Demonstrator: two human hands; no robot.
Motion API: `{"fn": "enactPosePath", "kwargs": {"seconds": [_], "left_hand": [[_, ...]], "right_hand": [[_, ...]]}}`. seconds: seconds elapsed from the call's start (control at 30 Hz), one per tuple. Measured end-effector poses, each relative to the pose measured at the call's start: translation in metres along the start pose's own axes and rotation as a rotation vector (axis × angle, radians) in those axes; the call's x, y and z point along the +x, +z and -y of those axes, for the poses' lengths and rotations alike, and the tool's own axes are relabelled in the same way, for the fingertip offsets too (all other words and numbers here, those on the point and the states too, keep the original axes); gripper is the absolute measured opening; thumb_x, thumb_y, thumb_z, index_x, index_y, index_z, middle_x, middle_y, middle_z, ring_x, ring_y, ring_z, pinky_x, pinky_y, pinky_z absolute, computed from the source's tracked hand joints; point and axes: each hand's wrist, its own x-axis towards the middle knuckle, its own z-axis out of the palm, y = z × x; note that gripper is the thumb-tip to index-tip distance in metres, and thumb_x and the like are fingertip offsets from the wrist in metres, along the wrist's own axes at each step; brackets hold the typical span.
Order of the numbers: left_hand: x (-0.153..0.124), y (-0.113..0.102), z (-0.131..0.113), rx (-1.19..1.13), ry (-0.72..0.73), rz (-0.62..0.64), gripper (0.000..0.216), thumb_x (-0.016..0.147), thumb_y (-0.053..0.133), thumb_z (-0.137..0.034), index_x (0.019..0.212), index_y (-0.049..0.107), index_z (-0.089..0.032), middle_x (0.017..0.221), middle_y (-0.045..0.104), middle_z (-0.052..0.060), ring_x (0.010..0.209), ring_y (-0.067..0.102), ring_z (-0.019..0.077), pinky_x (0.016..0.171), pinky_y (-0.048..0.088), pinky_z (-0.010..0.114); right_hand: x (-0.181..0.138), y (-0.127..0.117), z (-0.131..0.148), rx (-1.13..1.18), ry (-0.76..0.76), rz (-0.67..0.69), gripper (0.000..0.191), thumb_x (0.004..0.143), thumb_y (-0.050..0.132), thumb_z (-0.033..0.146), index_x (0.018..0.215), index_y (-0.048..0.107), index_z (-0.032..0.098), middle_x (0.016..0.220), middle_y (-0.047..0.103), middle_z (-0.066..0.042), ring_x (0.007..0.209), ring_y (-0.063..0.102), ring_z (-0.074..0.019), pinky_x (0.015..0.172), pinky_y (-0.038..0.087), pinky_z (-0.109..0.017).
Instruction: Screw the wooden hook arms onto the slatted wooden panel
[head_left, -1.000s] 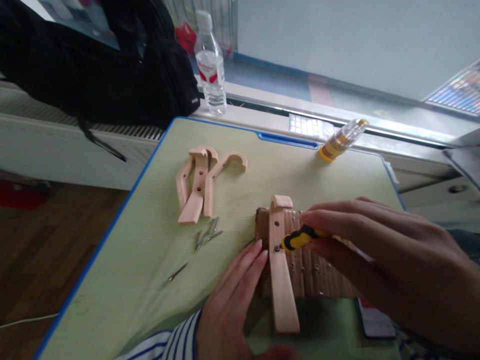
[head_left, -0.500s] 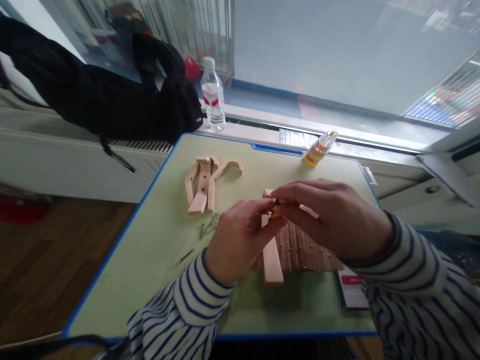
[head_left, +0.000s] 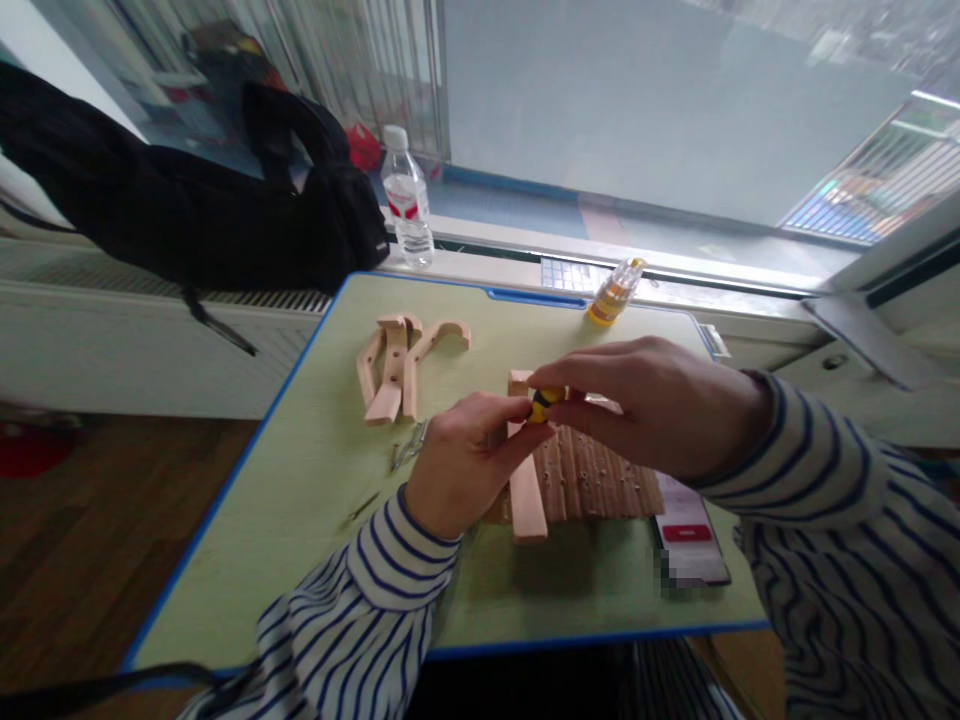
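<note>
My right hand (head_left: 652, 405) is closed round a small yellow and black screwdriver (head_left: 544, 401), held above a wooden hook piece (head_left: 524, 490). That piece lies on a ribbed cardboard sheet (head_left: 600, 480) on the green table (head_left: 315, 500). My left hand (head_left: 461, 462) pinches at the screwdriver's tip, its fingers pressed together; what is between them is hidden. Both hands meet over the top of the hook piece.
Three more wooden hooks (head_left: 397, 365) lie at the table's left, with loose screws (head_left: 409, 455) below them. A case of screwdriver bits (head_left: 613, 295) lies at the back edge. A water bottle (head_left: 406, 210) and black bag (head_left: 187, 210) sit on the sill. A phone (head_left: 690, 535) lies at the right.
Both hands have lifted off the hook piece and come together at the screwdriver's tip. The view has pulled back and now shows both striped sleeves.
</note>
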Motion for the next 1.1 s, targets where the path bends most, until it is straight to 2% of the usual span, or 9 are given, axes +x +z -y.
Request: {"fn": "enactPosePath", "kwargs": {"seconds": [0.37,0.73,0.97,1.1], "left_hand": [[0.000,0.001,0.003,-0.063,-0.007,0.024,0.019,0.080,0.065,-0.031,0.095,0.068,-0.019,0.081,0.069,0.002,0.072,0.063,0.0128,0.066,0.050,0.023],[0.001,-0.002,0.007,-0.117,0.013,0.074,0.016,0.084,0.061,-0.026,0.096,0.067,-0.019,0.085,0.070,0.001,0.076,0.063,0.0114,0.070,0.050,0.022],[-0.001,0.005,0.011,-0.121,0.037,-0.025,0.018,0.078,0.067,-0.028,0.091,0.067,-0.016,0.077,0.066,0.002,0.069,0.060,0.0130,0.064,0.048,0.024],[-0.001,0.006,0.012,-0.132,0.024,-0.026,0.018,0.078,0.067,-0.029,0.091,0.067,-0.017,0.076,0.066,0.002,0.069,0.060,0.0132,0.064,0.047,0.025]], "right_hand": [[-0.005,0.010,0.000,0.015,0.038,-0.102,0.025,0.088,0.047,0.029,0.102,0.064,0.016,0.086,0.067,-0.006,0.073,0.060,-0.0133,0.063,0.040,-0.025],[-0.001,0.016,0.003,-0.002,0.070,-0.134,0.029,0.090,0.045,0.035,0.100,0.063,0.015,0.081,0.066,-0.006,0.068,0.058,-0.0133,0.063,0.039,-0.026],[-0.001,0.017,0.004,-0.025,0.079,-0.137,0.029,0.090,0.044,0.035,0.101,0.063,0.016,0.081,0.066,-0.005,0.069,0.059,-0.0142,0.063,0.040,-0.027],[0.000,0.015,0.005,-0.039,0.088,-0.132,0.030,0.089,0.046,0.036,0.102,0.063,0.015,0.081,0.066,-0.005,0.068,0.060,-0.0149,0.062,0.041,-0.027]]}}
